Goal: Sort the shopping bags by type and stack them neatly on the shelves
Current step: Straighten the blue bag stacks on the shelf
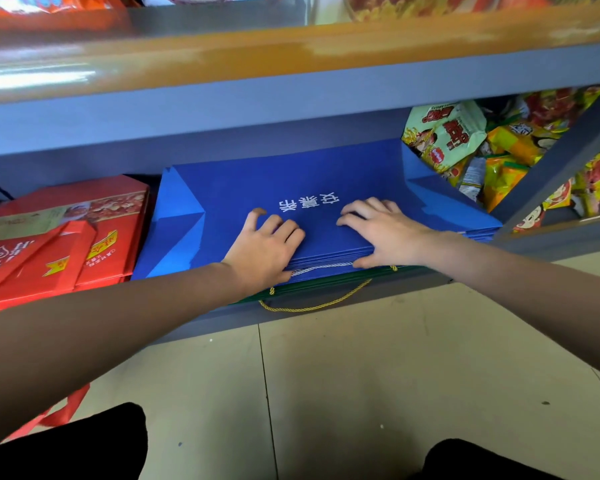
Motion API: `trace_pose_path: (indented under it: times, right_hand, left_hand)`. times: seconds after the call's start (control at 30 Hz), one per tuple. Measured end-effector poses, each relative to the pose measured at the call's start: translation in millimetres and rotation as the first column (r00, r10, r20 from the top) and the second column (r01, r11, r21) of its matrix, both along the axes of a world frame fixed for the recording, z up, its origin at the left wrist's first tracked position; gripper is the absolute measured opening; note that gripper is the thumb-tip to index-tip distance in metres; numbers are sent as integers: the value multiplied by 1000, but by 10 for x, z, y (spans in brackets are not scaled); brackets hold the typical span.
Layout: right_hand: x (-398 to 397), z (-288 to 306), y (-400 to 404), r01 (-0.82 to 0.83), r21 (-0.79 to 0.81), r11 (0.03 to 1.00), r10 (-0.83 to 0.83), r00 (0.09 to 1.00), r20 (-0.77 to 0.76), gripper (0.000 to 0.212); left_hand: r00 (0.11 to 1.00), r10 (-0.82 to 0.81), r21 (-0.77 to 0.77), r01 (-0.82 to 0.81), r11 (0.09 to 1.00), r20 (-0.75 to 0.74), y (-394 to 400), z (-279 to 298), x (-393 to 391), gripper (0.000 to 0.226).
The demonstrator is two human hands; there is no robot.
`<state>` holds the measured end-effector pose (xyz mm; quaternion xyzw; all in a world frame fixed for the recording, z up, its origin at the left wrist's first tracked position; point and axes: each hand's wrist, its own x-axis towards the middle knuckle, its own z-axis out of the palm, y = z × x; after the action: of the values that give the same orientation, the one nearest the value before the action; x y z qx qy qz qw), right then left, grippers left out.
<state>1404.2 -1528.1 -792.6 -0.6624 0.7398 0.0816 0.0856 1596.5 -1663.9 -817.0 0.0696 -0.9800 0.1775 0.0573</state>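
This is a shop, most likely a small grocery or convenience store. Grey metal shelving [291, 95] with an orange-edged upper board carries goods for sale: a heap of bright instant-noodle and snack packets [465, 147] fills the bay on the right, and more printed food packaging [413, 6] sits on the shelf above. On the low shelf lie flat stacks of blue paper shopping bags [291, 181] and red gift bags [84, 237], above a pale tiled floor [361, 393].
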Motion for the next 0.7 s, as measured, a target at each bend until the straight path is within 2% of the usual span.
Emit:
trace_pose_path:
  times: [0.23, 0.43, 0.53, 0.7]
  right_hand:
    - [62, -94, 11, -99, -21, 995, 92, 969, -228, 74]
    - [124, -88, 19, -138, 3, 990, 129, 919, -374, 72]
    - [106, -35, -22, -150, -12, 989, 132, 901, -413, 72]
    - [23, 94, -95, -166, -45, 985, 136, 909, -393, 71]
  left_hand:
    - [998, -47, 66, 50, 997, -35, -49, -50, 53, 57]
    - [999, -13, 192, 20, 981, -39, -19, -93, 113, 57]
    - [998, 59, 240, -52, 969, -22, 6, -54, 119, 63]
    - [997, 15, 127, -4, 992, -82, -66, -91, 87, 62]
